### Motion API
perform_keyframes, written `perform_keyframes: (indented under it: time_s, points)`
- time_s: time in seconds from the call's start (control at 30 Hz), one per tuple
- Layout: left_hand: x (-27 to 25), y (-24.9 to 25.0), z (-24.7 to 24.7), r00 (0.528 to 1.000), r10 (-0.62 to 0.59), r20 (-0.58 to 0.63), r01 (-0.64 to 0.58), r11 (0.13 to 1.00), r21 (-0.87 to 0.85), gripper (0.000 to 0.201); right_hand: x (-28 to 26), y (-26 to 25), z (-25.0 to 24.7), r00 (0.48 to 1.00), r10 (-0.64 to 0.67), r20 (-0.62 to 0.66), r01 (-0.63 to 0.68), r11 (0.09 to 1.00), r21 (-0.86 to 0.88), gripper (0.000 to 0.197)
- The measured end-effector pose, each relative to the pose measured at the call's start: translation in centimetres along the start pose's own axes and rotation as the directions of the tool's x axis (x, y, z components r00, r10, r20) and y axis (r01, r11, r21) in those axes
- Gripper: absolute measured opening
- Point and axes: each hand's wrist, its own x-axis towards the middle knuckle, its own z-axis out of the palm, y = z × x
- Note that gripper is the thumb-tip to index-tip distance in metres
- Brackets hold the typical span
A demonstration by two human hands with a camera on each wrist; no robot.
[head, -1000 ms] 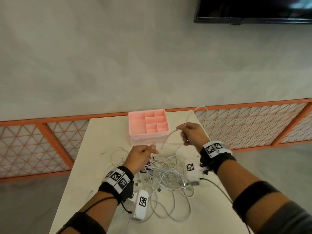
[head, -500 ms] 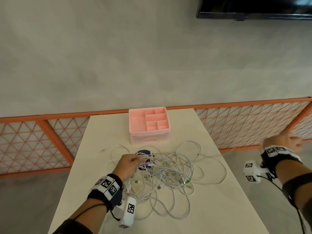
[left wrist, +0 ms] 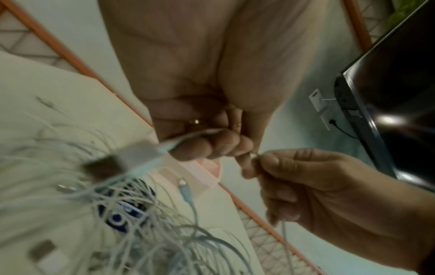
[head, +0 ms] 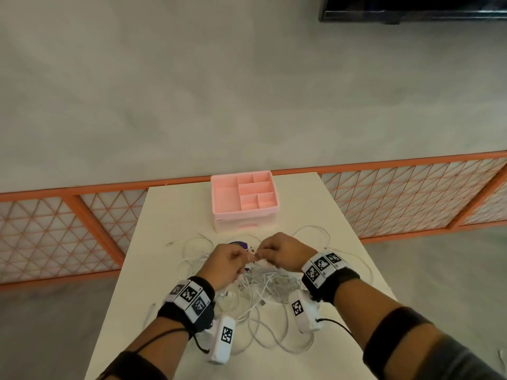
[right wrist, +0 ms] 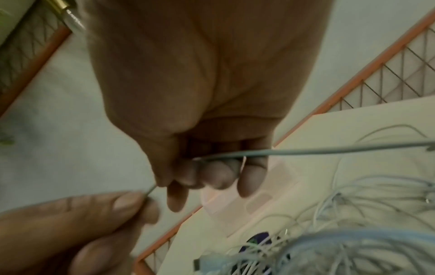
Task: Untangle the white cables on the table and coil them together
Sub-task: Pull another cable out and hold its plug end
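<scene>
Here, setting: a pale table (head: 170,209) is seen from above, backed by an orange lattice fence (head: 411,193).
White cables: a loose tangle of white cables (head: 263,286) is spread over the middle of the table, at six o'clock from a pink organiser tray (head: 219,198).
Left hand: the left hand (head: 225,263) is raised just above the tangle; its fingers (left wrist: 226,145) are curled, and one thin strand is pinched at thumb and forefinger.
Right hand: the right hand (head: 279,250) is held at three o'clock from the left, almost touching it; its fingers (right wrist: 216,176) are curled round a cable, and the same short strand is pinched.
Dark object: a purple and blue item (head: 241,245) is partly buried under the cables; what it is cannot be told.
</scene>
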Motion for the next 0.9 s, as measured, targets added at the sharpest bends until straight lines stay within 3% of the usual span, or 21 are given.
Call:
perform_keyframes:
  time_s: [0.1,0.23,0.33,0.4,0.47,0.53,0.6,0.77,0.83,0.9]
  points:
    - [-0.9,-1.7,-2.6,1.000,-0.021,-0.023,0.021,0.999,0.030,0.023,0.2,0.2,-1.5,0.991,-0.016,-0.130,0.009,0.998,-0.058,0.020]
    - [-1.3,-1.8,-3.3,0.997,-0.006,-0.072,0.007,1.000,0.025,0.021,0.8,-0.2,-0.9,0.999,-0.028,-0.024,0.027,0.998,-0.060,0.018]
    - [-1.3,-0.5,-2.4,0.996,0.031,-0.082,-0.033,0.999,-0.025,0.017,1.3,-1.7,0.9,0.995,-0.099,-0.015,0.098,0.995,-0.012,0.019]
    - [-1.0,0.0,-2.3,0.982,0.006,-0.187,-0.041,0.981,-0.187,0.008,1.5,-2.1,1.9,0.991,-0.106,-0.079,0.111,0.991,0.069,0.022]
    - [-0.8,0.4,-2.3,0.964,-0.081,-0.253,-0.044,0.891,-0.452,0.005,1.6,-1.8,2.6,0.983,-0.066,-0.172,0.117,0.945,0.307,0.018]
    - [-0.5,0.9,-2.1,0.965,-0.138,-0.222,-0.046,0.748,-0.662,0.007,1.5,-1.9,3.2,0.967,-0.025,-0.255,0.155,0.849,0.506,0.013]
    - [-0.2,1.4,-1.5,0.972,-0.120,-0.201,-0.051,0.730,-0.681,0.011,1.6,-2.2,3.6,0.956,-0.024,-0.293,0.196,0.794,0.575,0.011]
    - [0.4,1.8,0.0,0.950,-0.083,-0.302,-0.113,0.808,-0.578,0.022,1.8,-1.6,4.4,0.945,-0.047,-0.324,0.227,0.807,0.545,0.014]
    - [0.6,2.2,-0.3,0.919,-0.098,-0.382,-0.187,0.744,-0.641,0.028,1.4,-0.4,4.3,0.953,-0.074,-0.292,0.191,0.899,0.394,0.015]
    - [0.8,2.6,-1.3,0.889,-0.170,-0.424,-0.253,0.589,-0.767,0.030,0.8,1.9,3.9,0.967,-0.068,-0.244,0.117,0.975,0.192,0.020]
